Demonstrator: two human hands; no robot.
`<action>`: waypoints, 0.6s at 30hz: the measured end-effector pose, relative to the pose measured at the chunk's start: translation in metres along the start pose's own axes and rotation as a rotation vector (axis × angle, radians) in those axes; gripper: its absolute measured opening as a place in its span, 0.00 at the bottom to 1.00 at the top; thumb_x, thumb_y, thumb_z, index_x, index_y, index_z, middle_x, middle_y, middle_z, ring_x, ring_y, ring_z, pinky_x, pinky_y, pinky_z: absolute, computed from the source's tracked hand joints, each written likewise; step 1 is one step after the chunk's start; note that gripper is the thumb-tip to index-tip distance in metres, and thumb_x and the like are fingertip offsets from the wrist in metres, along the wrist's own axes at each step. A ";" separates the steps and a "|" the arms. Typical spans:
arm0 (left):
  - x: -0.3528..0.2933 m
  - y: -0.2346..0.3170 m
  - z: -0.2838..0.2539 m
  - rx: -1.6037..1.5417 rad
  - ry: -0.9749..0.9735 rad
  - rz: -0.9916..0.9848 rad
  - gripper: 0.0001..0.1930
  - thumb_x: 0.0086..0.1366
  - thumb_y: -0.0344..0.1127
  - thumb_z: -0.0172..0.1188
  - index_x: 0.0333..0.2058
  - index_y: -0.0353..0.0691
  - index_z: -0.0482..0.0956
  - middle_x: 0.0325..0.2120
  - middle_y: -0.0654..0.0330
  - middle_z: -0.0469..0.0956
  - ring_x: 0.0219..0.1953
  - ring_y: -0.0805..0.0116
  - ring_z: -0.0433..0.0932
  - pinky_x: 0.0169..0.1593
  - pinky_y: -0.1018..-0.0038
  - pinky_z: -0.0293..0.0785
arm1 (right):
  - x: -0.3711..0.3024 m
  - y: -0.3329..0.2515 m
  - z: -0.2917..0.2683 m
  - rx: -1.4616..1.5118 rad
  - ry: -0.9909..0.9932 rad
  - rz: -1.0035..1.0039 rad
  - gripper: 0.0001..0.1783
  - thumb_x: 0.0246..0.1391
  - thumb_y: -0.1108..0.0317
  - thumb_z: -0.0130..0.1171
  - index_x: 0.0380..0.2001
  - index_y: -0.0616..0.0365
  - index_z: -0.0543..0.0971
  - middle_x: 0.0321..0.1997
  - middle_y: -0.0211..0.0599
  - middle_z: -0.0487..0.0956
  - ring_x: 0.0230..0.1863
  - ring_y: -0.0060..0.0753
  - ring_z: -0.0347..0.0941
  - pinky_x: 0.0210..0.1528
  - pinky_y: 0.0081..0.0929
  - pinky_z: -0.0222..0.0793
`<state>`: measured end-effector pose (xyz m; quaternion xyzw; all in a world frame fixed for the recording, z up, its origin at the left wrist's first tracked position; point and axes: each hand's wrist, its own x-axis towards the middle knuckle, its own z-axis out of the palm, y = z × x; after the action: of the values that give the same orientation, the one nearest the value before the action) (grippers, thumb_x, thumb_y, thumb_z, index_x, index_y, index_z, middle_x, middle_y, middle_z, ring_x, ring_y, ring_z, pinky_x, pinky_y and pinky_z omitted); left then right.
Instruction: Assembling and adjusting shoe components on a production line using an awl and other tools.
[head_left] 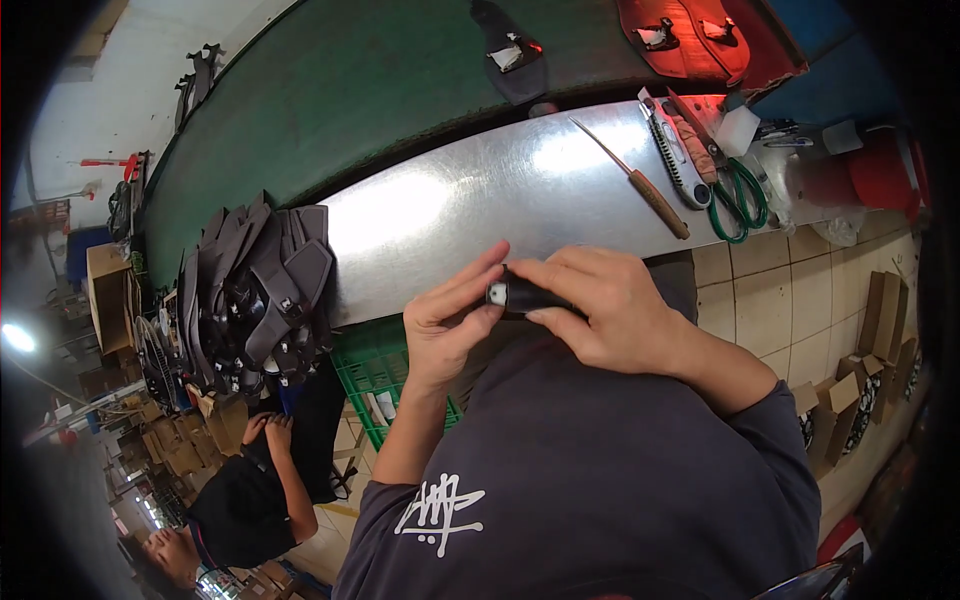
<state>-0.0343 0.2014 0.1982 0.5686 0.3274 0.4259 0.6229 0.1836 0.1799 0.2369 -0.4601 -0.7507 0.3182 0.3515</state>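
Note:
A small black piece with a pale, whitish end (498, 293) is held up at the near edge of the metal table, in front of my chest. My right hand (615, 305) grips it between thumb and fingers, the thumb below and the fingers over the top. My left hand (445, 318) closes on the pale end, with the thumb beneath it and the long fingers fairly straight above. Fingers cover much of the piece, so its exact kind does not show. Left of my hands lies a pile of dark grey straps (265, 280) with small buckle-like metal parts.
On the metal table (430, 210) lie an awl (640, 190), a utility knife (680, 155) and green-handled scissors (740, 205). Beyond runs a green belt (350, 90) carrying sole-shaped pieces (515, 60), some red-lit. A green crate (372, 375) stands below; a co-worker (245, 500) is at left.

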 end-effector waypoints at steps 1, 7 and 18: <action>0.000 0.000 0.001 -0.002 0.000 0.000 0.21 0.56 0.15 0.53 0.50 0.29 0.77 0.56 0.44 0.70 0.54 0.61 0.74 0.49 0.75 0.77 | -0.001 0.005 0.004 -0.001 -0.001 0.001 0.21 0.44 0.72 0.65 0.45 0.61 0.78 0.34 0.41 0.78 0.33 0.41 0.77 0.38 0.32 0.73; -0.003 -0.004 0.008 -0.121 0.076 -0.268 0.20 0.64 0.19 0.46 0.54 0.33 0.73 0.58 0.46 0.68 0.52 0.62 0.75 0.41 0.75 0.83 | -0.004 0.015 0.011 0.264 -0.044 0.229 0.11 0.47 0.74 0.61 0.37 0.60 0.80 0.34 0.40 0.80 0.34 0.36 0.78 0.36 0.28 0.71; -0.001 0.005 0.008 -0.237 0.109 -0.400 0.20 0.60 0.17 0.49 0.51 0.34 0.76 0.55 0.48 0.71 0.49 0.65 0.78 0.38 0.76 0.83 | -0.002 0.015 0.007 -0.046 -0.013 -0.078 0.09 0.41 0.72 0.66 0.30 0.53 0.82 0.33 0.36 0.76 0.33 0.40 0.75 0.33 0.33 0.69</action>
<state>-0.0278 0.1971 0.2039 0.3916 0.4143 0.3595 0.7388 0.1860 0.1831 0.2205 -0.4365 -0.7775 0.2898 0.3479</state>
